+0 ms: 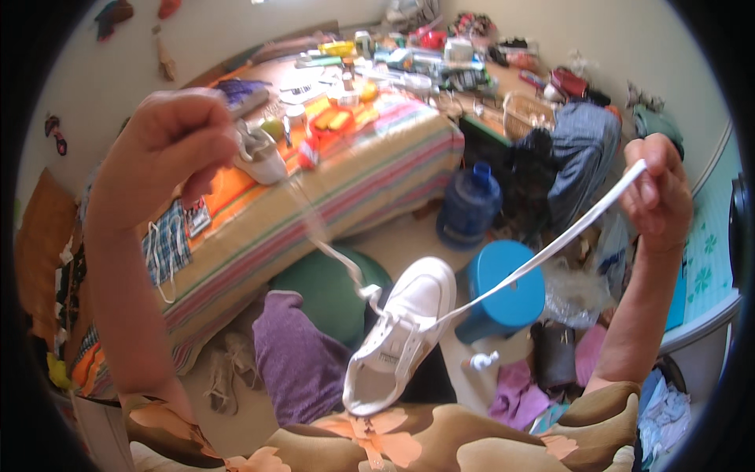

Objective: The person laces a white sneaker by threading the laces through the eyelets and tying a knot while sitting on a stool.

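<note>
A white lace-up shoe (407, 330) rests at my lap, toe pointing away and its opening towards me. My right hand (657, 192), raised at the right, pinches one end of its white shoelace (548, 253). That length runs fairly straight down to the shoe's eyelets. From the other side of the shoe, the lace rises loosely to the left, with a kink or knot close to the shoe, and fades into blur. My left hand (168, 153) is raised with curled fingers; whether it grips the lace is unclear. Just beyond it, a second white shoe (262, 159) sits on the bed.
A striped cover drapes the bed (330, 200), where many small items lie. On the floor stand a blue stool (510, 283), a blue water jug (470, 206) and a green round object (330, 283). Purple cloth (298, 360) lies by my lap; worn shoes (233, 369) are left of it.
</note>
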### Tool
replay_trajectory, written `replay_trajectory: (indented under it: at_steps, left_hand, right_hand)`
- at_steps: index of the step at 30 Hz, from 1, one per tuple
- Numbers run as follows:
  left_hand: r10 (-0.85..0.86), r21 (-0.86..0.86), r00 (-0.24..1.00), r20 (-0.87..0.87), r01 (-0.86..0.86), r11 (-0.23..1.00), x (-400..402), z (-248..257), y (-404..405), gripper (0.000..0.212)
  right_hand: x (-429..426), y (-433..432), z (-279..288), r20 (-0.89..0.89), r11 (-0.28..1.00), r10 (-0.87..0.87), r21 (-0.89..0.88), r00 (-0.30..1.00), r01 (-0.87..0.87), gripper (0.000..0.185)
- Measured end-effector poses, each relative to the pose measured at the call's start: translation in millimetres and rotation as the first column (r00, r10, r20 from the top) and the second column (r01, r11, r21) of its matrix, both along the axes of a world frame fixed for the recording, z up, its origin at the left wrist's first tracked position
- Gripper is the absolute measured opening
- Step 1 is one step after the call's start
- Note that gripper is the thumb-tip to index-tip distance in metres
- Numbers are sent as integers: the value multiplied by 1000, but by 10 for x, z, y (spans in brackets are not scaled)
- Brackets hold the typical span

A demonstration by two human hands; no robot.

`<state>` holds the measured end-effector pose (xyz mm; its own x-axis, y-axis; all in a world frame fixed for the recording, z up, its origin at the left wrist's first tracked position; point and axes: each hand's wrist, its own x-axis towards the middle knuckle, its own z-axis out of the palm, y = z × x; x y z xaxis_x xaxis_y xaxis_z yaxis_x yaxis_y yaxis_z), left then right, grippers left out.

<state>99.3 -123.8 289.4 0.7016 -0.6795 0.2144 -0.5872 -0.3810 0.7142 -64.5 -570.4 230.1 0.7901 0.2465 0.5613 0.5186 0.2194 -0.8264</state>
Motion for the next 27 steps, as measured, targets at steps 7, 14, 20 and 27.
replay_trajectory:
  at_steps: [7, 14, 20, 27]
  left_hand:
    - [-81, 171, 995, -58, 90, 981, -5, -383, -363, 25]
    - [119, 361, 779, -616, 144, 921, -166, -2116, 213, 34]
    - [10, -60, 994, -107, -16, 998, -442, -2454, -153, 39]
    - [105, 178, 988, -113, -84, 980, -213, -2574, -309, 32]
  right_hand:
    - [402, 563, 100, 36, 993, 109, 41, 993, -110, 22]
    - [513, 472, 129, -49, 963, 258, 97, 965, -252, 25]
    - [562, 814, 22, -55, 931, 102, 357, 993, -76, 17]
    - [625, 718, -76, 41, 930, 77, 357, 996, -87, 18]
